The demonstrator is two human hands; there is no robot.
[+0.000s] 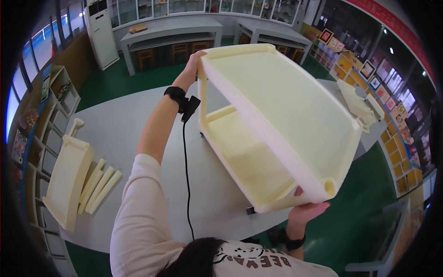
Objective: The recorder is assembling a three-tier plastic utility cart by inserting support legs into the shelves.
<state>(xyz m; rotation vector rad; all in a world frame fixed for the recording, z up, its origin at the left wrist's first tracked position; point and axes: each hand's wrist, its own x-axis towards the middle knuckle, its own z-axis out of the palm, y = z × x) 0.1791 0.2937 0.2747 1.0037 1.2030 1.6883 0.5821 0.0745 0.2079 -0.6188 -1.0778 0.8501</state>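
Observation:
A cream plastic two-tier cart (281, 106) with raised rims stands on the table in front of me. Small dark casters (250, 211) show under its lower tray. My left hand (194, 66) is closed on the far left corner of the upper tray; the fingertips are partly hidden behind it. At the near right, my right hand (308, 213) wraps round the corner post just below the upper tray's round corner socket. Both wrists carry black bands, and a black cable (187, 171) hangs from the left one.
On the table (152, 194), left, lie a cream tray (69, 180) and several loose cream posts (99, 189). More cream parts (357, 106) lie at the far right. Shelves (55, 115) line the left wall. Grey benches (173, 34) with wooden stools stand at the back.

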